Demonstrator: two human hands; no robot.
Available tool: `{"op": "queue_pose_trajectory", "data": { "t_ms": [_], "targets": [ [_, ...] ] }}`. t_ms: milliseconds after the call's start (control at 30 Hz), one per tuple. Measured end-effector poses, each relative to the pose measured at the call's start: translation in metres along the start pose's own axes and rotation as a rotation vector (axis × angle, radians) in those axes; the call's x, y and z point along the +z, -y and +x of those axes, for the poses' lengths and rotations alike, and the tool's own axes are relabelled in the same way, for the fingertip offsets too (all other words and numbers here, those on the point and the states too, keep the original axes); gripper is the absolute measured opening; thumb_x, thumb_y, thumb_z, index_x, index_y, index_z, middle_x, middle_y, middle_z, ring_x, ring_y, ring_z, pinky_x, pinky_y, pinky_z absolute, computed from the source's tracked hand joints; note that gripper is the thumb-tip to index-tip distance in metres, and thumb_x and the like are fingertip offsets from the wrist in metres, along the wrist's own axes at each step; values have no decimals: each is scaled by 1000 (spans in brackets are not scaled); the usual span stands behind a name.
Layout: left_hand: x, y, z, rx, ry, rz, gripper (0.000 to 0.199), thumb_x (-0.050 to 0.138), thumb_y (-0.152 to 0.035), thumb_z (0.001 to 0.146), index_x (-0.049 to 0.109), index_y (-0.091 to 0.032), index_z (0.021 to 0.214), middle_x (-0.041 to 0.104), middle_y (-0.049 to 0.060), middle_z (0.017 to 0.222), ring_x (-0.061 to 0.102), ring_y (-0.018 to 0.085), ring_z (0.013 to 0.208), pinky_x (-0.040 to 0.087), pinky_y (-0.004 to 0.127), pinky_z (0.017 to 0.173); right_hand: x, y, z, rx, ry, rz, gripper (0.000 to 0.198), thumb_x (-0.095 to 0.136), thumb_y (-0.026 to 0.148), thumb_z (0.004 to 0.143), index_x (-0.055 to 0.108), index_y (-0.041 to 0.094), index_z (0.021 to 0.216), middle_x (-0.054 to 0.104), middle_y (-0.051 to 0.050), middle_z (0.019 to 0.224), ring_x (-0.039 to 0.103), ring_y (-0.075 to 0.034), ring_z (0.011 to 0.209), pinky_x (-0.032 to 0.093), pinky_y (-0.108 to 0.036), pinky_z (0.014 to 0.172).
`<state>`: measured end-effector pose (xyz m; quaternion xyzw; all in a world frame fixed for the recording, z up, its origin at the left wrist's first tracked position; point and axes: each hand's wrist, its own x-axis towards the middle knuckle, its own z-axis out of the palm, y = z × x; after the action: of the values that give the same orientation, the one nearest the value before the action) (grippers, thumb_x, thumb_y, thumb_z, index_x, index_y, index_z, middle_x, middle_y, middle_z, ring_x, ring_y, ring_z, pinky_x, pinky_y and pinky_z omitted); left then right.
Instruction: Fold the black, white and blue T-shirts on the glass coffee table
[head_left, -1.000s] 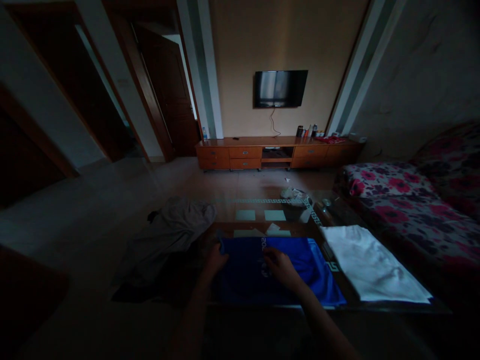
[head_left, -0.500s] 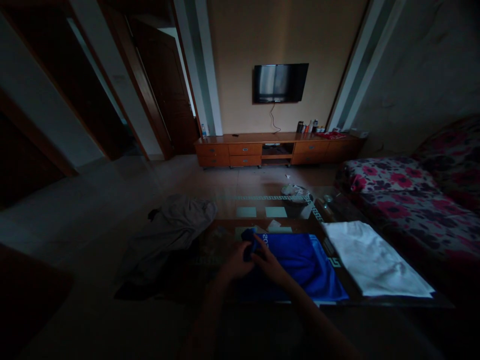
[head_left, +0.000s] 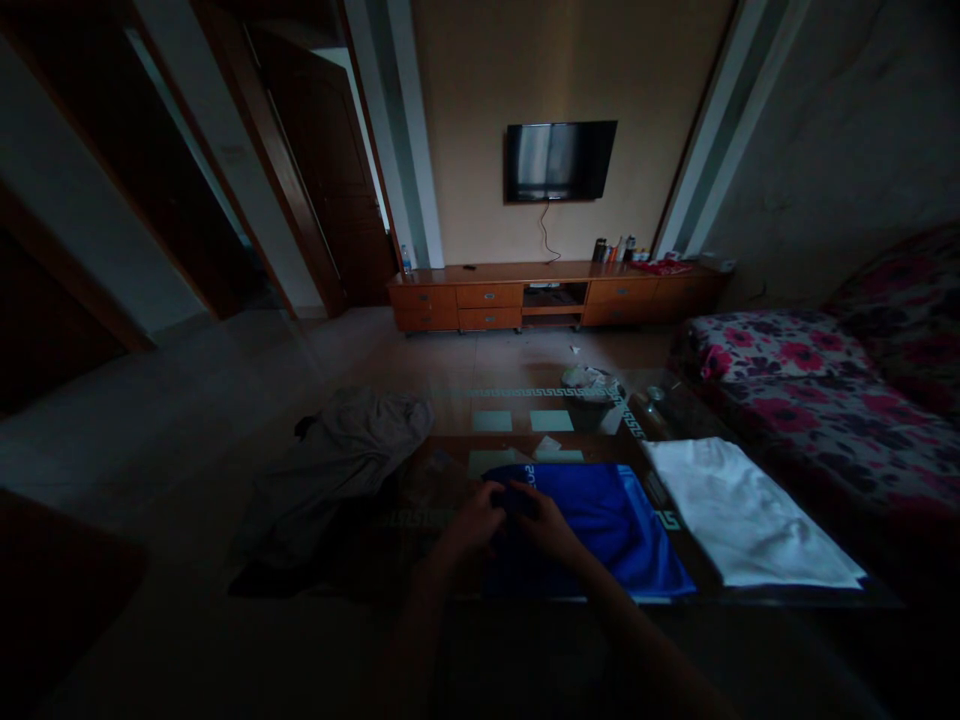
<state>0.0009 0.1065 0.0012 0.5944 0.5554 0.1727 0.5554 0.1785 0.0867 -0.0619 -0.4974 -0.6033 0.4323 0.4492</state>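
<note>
A folded blue garment (head_left: 615, 530) with pale lettering near its top left lies on the glass table. At its left end my left hand (head_left: 480, 515) has its fingers bent around the dark blue cloth. My right hand (head_left: 546, 525) is close beside it, fingers curled onto the same part of the garment. Shadow hides the fingertips of both hands in part. To the right lies a folded white garment (head_left: 750, 515), apart from my hands. A crumpled grey garment (head_left: 330, 465) rests at the table's left side, with something black beneath it.
The glass coffee table (head_left: 491, 394) has a patterned border. Behind it, a bin with a bag (head_left: 592, 380) stands on the floor. A wooden TV cabinet (head_left: 491, 297) runs along the wall below a television (head_left: 559, 160). A flowered sofa (head_left: 810, 370) flanks the right side.
The raised bit of dark blue cloth between my hands has gone down flat onto the garment. My hands have come slightly lower with it. The other garments stay put.
</note>
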Motion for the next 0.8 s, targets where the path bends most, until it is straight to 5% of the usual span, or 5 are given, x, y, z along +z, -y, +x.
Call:
{"op": "queue_pose_trajectory", "data": {
  "t_ms": [167, 400, 667, 800],
  "targets": [
    [-6, 10, 15, 252, -351, 166, 27, 54, -16, 84, 62, -19, 110, 67, 11, 120, 61, 22, 117, 45, 35, 105, -21, 12, 5, -29, 35, -36, 63, 54, 17, 75, 62, 16, 138, 61, -9, 141, 56, -27, 132, 35, -49, 118],
    [-5, 10, 13, 144, -340, 135, 56, 51, -28, 92, 38, -17, 146, 65, 14, 129, 63, 23, 117, 47, 32, 98, -83, 35, -6, 4, 77, -17, 71, 53, 18, 77, 51, 19, 148, 56, -9, 147, 55, -27, 132, 35, -49, 117],
    [-4, 11, 15, 125, -309, 178, 59, 49, -30, 92, 36, -18, 148, 66, 12, 129, 67, 22, 107, 50, 32, 92, -150, 39, -28, 166, 23, 61, 97, 51, 12, 58, 43, 23, 154, 61, -8, 143, 65, -23, 112, 52, -38, 99],
    [-5, 15, 19, 167, -347, 218, 58, 51, -29, 90, 39, -14, 145, 63, 15, 132, 61, 23, 118, 45, 34, 102, -172, 28, -34, 262, -30, 41, 105, 50, 15, 52, 37, 19, 157, 64, -10, 138, 68, -23, 99, 57, -32, 82]
  ]
}}
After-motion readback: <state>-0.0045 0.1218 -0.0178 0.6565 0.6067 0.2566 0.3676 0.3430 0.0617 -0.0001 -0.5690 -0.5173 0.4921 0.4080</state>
